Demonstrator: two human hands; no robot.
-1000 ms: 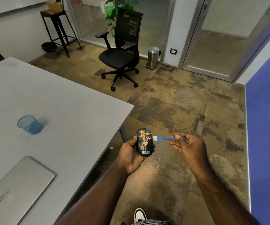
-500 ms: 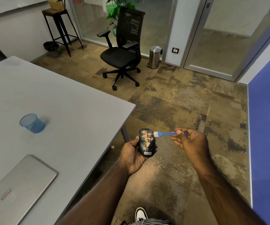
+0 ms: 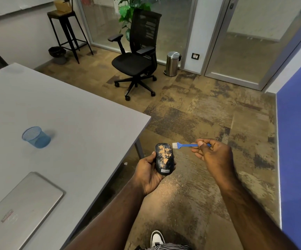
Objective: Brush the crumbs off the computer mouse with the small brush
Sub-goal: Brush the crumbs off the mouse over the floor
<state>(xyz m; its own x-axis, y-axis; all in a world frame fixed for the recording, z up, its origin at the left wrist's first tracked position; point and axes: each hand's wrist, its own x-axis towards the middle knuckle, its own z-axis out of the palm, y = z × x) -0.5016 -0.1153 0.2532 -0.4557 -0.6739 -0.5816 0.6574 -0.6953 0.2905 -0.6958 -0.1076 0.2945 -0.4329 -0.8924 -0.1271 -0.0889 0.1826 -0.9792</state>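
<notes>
A black computer mouse, its top speckled with orange-tan crumbs, rests in my left hand, held over the floor just off the table's corner. My right hand pinches the handle of a small blue brush. The brush's white bristles point left and sit just beyond the mouse's upper right edge, slightly apart from it. Fine crumbs lie scattered on the carpet below the mouse.
A grey table fills the left, with a blue mesh cup and a closed silver laptop on it. A black office chair, a steel bin and a black stool stand beyond. A blue wall is at right.
The brush head has swept up and to the right, from the mouse's top surface to just past its upper right edge. The crumb patch on the mouse looks thinner than a second ago.
</notes>
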